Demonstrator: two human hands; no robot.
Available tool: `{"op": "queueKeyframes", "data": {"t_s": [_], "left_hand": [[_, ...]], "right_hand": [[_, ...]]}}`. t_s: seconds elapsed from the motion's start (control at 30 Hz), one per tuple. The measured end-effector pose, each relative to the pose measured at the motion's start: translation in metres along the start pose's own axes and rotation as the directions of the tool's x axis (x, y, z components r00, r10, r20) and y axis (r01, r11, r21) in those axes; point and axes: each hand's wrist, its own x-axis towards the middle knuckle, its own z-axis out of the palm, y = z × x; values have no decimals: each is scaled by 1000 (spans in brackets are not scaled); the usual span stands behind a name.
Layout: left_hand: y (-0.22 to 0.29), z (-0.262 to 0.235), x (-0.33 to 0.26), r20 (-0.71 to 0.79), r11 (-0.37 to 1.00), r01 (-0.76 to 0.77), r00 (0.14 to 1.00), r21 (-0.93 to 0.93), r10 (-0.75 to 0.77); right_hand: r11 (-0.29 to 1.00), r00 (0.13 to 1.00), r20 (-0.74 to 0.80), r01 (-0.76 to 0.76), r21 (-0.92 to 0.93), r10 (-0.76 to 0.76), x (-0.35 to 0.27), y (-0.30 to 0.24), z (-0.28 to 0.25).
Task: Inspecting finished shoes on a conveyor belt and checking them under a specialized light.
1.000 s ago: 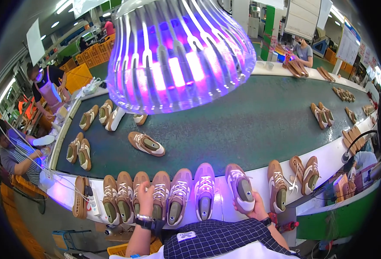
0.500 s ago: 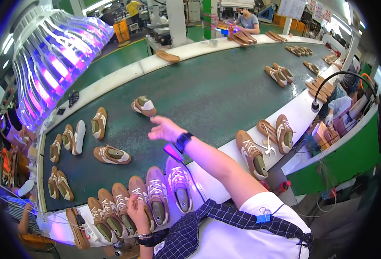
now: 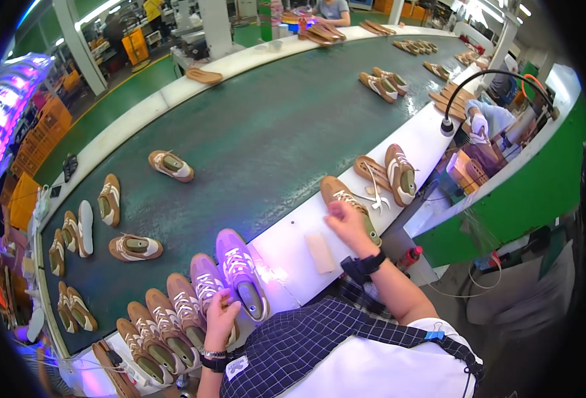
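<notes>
Broadly, green conveyor belt [image 3: 273, 139] carries scattered shoes; on white ledge [image 3: 293, 242] beside belt, brown shoe [image 3: 347, 202] under right hand [image 3: 347, 222], fingers closed on it, prob. steadying; left hand [image 3: 221, 318] grips row shoe [image 3: 208, 292] nr belt's edge.

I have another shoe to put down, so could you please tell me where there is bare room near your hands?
The white ledge is bare between the purple-lit shoe and the flat tan piece. The green belt is open beyond the ledge. The row of shoes by the left hand is crowded.
</notes>
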Motion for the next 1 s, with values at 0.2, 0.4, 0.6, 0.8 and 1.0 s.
{"op": "queueKeyframes", "data": {"t_s": [0.2,0.4,0.6,0.8,1.0], "left_hand": [[-19,14,26,-9,996,-67,998,58,68],[-6,16,21,-30,991,-94,995,99,98],[11,-4,-12,-336,986,-161,927,53,169],[-4,-33,-49,-615,888,51,739,458,275],[-19,-15,-53,-380,622,23,810,782,447]], "right_hand": [[938,990,-52,-142,-316,133,-3,50,-69],[942,931,215,-320,99,293,5,93,-70],[938,904,282,-345,36,322,13,90,-71],[655,808,531,-549,519,256,4,68,-57],[548,730,671,-617,565,130,-6,20,-4]]}}
